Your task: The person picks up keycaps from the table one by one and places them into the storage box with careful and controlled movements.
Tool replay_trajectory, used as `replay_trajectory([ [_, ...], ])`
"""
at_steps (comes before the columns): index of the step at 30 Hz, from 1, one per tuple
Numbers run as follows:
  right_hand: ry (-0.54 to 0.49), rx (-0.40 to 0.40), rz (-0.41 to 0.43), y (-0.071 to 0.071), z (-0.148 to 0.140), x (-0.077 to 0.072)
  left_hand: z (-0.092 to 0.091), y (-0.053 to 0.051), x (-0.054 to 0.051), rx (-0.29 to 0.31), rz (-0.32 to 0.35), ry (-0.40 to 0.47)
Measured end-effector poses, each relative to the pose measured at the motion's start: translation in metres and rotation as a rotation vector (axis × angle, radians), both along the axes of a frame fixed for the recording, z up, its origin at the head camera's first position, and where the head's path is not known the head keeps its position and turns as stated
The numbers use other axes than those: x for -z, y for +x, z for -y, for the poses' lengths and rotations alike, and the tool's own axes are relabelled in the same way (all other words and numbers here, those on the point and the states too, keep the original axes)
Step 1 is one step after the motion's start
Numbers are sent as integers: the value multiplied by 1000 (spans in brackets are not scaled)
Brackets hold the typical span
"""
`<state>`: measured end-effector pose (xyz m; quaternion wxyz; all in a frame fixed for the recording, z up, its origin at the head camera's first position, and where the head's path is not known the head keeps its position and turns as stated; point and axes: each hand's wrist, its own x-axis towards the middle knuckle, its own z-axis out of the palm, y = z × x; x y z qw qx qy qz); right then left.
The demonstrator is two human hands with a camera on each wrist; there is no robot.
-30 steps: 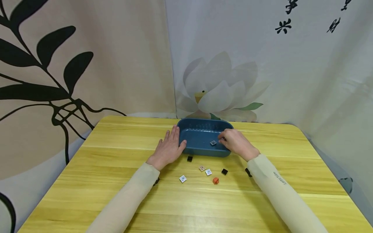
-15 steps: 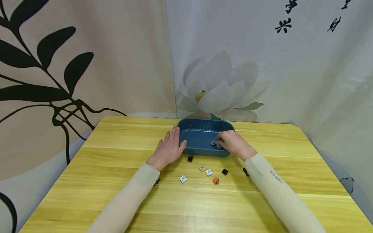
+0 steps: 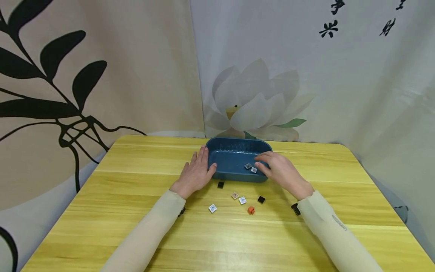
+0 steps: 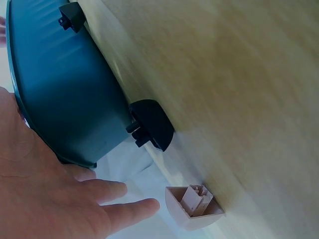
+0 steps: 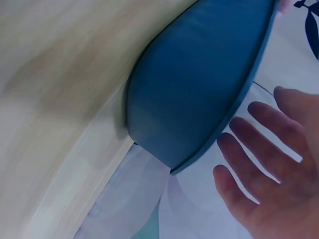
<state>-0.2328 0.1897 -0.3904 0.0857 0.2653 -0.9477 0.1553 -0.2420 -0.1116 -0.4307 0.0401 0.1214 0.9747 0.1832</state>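
A blue tray (image 3: pixel 225 160) sits at the centre of the head view, near the far edge of a wooden desk (image 3: pixel 217 245), its long axis running left to right. The person's left hand (image 3: pixel 193 175) lies against its left end, fingers straight. The right hand (image 3: pixel 283 172) hangs over the right end, its fingers parted and relaxed, holding nothing. Inside, a grey keycap (image 3: pixel 247 166) and a white keycap (image 3: pixel 253 170) lie side by side, just left of and below the right fingertips — the right hand is clearly nearer.

Lower in the frame, in front of the tray, are a scattered few: one black keycap (image 3: pixel 221 185) nearer the left hand, another black keycap (image 3: pixel 261 200) nearer the right — and between them a pink keycap (image 3: pixel 235 195), two more white ones (image 3: pixel 242 200) (image 3: pixel 212 208) and an orange piece (image 3: pixel 251 210).
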Motion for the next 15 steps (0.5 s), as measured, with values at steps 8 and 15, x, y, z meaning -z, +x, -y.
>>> replay_trajectory([
  [8, -17, -72, -91, 24, -7, 2, 0, 0, 0, -2, -3, 9],
  [15, -27, -142, -182, 42, -9, 5, 0, -1, 1, 2, -5, 10],
])
